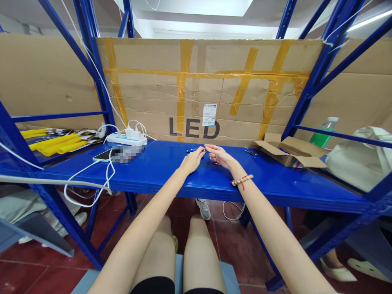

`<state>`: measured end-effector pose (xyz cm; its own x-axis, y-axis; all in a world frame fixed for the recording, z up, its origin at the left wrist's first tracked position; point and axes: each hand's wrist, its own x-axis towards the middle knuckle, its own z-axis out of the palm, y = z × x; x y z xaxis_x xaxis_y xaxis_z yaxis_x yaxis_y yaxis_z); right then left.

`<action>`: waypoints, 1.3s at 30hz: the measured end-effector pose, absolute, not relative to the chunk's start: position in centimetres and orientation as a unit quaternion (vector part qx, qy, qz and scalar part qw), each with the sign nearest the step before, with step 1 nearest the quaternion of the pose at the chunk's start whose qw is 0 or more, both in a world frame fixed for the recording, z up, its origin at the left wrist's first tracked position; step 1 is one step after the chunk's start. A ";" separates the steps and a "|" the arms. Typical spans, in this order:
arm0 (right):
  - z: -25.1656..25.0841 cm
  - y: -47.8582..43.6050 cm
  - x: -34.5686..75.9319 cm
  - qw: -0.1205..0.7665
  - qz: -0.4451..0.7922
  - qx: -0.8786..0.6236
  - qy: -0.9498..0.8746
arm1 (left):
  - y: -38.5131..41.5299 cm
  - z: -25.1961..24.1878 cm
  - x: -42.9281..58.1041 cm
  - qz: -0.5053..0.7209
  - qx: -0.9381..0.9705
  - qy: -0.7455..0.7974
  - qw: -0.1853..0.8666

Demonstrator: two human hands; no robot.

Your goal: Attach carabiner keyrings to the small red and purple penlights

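Both hands reach out over the blue metal shelf (171, 171), meeting near its back edge. My left hand (192, 160) has its fingers curled and pinched at a small thin red and blue object (192, 150) lying on the shelf. My right hand (219, 156) is pinched as well, its fingertips almost touching the left ones; what it grips is too small to name. A beaded bracelet (242, 179) with a red thread circles my right wrist.
A taped cardboard sheet marked LED (196, 94) closes the back. At left lie a white power strip (127, 139) with chargers and cables, a phone (105, 155) and yellow items (55, 143). At right are an open small cardboard box (290, 152), a green bottle (323, 132), a white bag (358, 159) and a small metal tool (250, 152).
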<state>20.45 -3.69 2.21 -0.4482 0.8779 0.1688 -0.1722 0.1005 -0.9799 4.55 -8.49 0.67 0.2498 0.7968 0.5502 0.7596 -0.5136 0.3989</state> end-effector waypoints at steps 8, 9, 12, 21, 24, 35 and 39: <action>2.4 -3.9 20.4 0.433 0.604 -0.295 -0.600 | -8.5 0.7 4.5 0.363 0.790 0.493 0.029; 2.4 -3.9 20.4 0.433 0.604 -0.295 -0.600 | -8.5 0.8 4.5 0.362 0.790 0.494 0.031; 2.4 -3.9 20.3 0.434 0.603 -0.294 -0.601 | -8.7 0.9 4.6 0.361 0.789 0.496 0.036; 2.1 -3.7 20.4 0.446 0.582 -0.297 -0.611 | -8.7 1.0 4.6 0.351 0.781 0.515 0.033; 2.1 -3.7 20.3 0.445 0.578 -0.301 -0.615 | -8.7 0.9 4.6 0.348 0.780 0.519 0.031; 1.8 -3.3 20.3 0.448 0.570 -0.305 -0.617 | -8.5 0.8 4.6 0.344 0.784 0.516 0.040; 1.9 -3.3 20.3 0.442 0.572 -0.308 -0.619 | -8.5 0.9 4.6 0.341 0.782 0.521 0.042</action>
<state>20.30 -3.35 1.88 -0.4199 0.8864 0.1947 -0.1252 0.1560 -0.9798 4.60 -8.55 0.87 0.2252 0.8424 0.4895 0.7853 -0.4544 0.4206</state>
